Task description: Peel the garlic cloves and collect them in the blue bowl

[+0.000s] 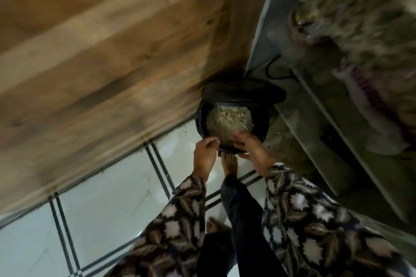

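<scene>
Both hands meet at the near rim of a black bin that stands on the floor. The left hand has its fingers curled and bunched close together, the tips touching the rim. Motion blur hides whether they grip the rim or only rest on it. The right hand sits just beside it, fingers bent down over the same rim and reaching a little way inside. I cannot tell whether they hold anything. A pale curved edge shows just under the right palm, too blurred to identify.

Right beyond the fingertips of both hands, inside the bin, lies a heap of pale, papery scraps. Past the heap, on the far side from the fingers, the bin's lid stands tipped up and open.

Below the wrists, a bare foot is planted against the base of the bin, on a white tiled floor with dark lines. Leaf-patterned sleeves cover both forearms.

To the left of the left hand rises a wooden cabinet. To the right of the right hand runs a grey metal shelf, heavily blurred.
</scene>
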Demonstrator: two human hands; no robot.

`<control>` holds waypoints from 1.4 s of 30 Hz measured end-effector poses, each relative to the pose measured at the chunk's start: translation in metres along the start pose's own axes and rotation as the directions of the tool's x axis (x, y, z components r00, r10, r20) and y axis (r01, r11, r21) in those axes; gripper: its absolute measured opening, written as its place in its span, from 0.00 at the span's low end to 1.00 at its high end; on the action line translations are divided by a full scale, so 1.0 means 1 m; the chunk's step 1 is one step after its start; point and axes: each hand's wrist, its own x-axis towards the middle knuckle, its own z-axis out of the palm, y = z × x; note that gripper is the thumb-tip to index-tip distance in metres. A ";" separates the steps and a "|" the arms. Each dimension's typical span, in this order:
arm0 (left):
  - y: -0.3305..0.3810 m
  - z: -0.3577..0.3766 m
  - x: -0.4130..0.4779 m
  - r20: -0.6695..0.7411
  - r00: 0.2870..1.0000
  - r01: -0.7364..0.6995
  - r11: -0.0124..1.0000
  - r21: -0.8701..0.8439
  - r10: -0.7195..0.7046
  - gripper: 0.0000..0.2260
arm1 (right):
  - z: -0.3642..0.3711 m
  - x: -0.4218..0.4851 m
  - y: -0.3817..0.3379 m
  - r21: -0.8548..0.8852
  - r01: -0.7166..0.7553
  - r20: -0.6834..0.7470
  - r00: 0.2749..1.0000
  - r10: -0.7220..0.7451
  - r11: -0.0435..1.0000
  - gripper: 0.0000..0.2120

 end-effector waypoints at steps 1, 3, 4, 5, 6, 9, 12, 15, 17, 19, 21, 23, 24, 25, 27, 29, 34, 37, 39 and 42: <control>0.012 -0.008 -0.027 -0.002 1.000 -0.018 1.000 -0.017 0.018 0.08 | 0.003 -0.027 -0.005 -0.008 0.053 0.022 0.998 -0.053 0.999 0.16; 0.041 -0.017 -0.080 -0.007 0.997 -0.071 0.997 -0.032 0.071 0.07 | 0.000 -0.088 -0.020 -0.002 0.102 0.085 0.991 -0.101 0.995 0.12; 0.059 -0.017 -0.109 0.011 0.994 -0.113 0.993 -0.019 0.113 0.07 | -0.008 -0.120 -0.023 0.005 0.120 0.091 0.989 -0.120 0.993 0.11; 0.078 -0.015 -0.137 0.043 0.986 -0.159 0.987 0.016 0.159 0.08 | -0.019 -0.151 -0.025 0.019 0.160 0.101 0.982 -0.162 0.987 0.13; 0.097 -0.012 -0.164 0.091 0.973 -0.218 0.975 0.051 0.212 0.09 | -0.034 -0.184 -0.027 0.045 0.192 0.101 0.975 -0.196 0.980 0.14; 0.156 0.013 -0.235 0.264 0.899 -0.377 0.925 0.055 0.351 0.07 | -0.089 -0.262 -0.031 0.205 0.332 -0.022 0.942 -0.335 0.921 0.13; 0.197 0.061 -0.295 0.375 0.829 -0.452 0.892 0.013 0.415 0.08 | -0.156 -0.330 -0.023 0.332 0.478 -0.224 0.877 -0.424 0.813 0.13; 0.207 0.131 -0.345 0.457 0.785 -0.452 0.891 -0.039 0.418 0.08 | -0.227 -0.383 0.000 0.358 0.600 -0.443 0.783 -0.436 0.715 0.09; 0.196 0.186 -0.379 0.542 0.738 -0.458 0.888 -0.036 0.402 0.06 | -0.279 -0.405 0.027 0.339 0.660 -0.585 0.706 -0.400 0.671 0.08; 0.174 0.240 -0.417 0.646 0.679 -0.463 0.886 0.009 0.348 0.06 | -0.331 -0.425 0.062 0.237 0.699 -0.710 0.599 -0.371 0.675 0.11; 0.151 0.291 -0.445 0.697 0.639 -0.535 0.839 0.096 0.327 0.06 | -0.379 -0.439 0.100 0.151 0.692 -0.780 0.522 -0.345 0.705 0.12; 0.132 0.333 -0.463 0.696 0.598 -0.664 0.731 0.155 0.396 0.08 | -0.423 -0.453 0.132 0.161 0.677 -0.824 0.493 -0.280 0.718 0.10; 0.124 0.350 -0.471 0.700 0.570 -0.734 0.650 0.198 0.430 0.10 | -0.442 -0.458 0.146 0.184 0.669 -0.832 0.496 -0.249 0.720 0.09; 0.116 0.364 -0.478 0.704 0.543 -0.793 0.555 0.252 0.457 0.11 | -0.459 -0.463 0.158 0.223 0.661 -0.827 0.518 -0.220 0.716 0.07; 0.103 0.386 -0.487 0.720 0.499 -0.859 0.385 0.338 0.483 0.16 | -0.486 -0.469 0.178 0.313 0.639 -0.798 0.578 -0.170 0.702 0.07; 0.094 0.398 -0.492 0.736 0.438 -0.897 0.192 0.399 0.516 0.14 | -0.506 -0.470 0.192 0.381 0.617 -0.774 0.621 -0.129 0.689 0.08; 0.113 0.399 -0.517 0.715 0.318 -0.932 0.065 0.358 0.623 0.06 | -0.528 -0.474 0.203 0.438 0.572 -0.697 0.703 -0.140 0.693 0.06; 0.169 0.422 -0.536 0.621 0.303 -0.952 0.262 0.159 0.723 0.04 | -0.538 -0.478 0.199 0.439 0.623 -0.717 0.678 -0.166 0.648 0.07; 0.199 0.450 -0.537 0.669 0.339 -0.928 0.351 0.124 0.661 0.03 | -0.541 -0.481 0.197 0.446 0.620 -0.717 0.679 -0.157 0.645 0.09; 0.208 0.487 -0.528 0.752 0.433 -0.886 0.387 0.255 0.497 0.07 | -0.547 -0.498 0.194 0.429 0.591 -0.657 0.723 -0.214 0.683 0.07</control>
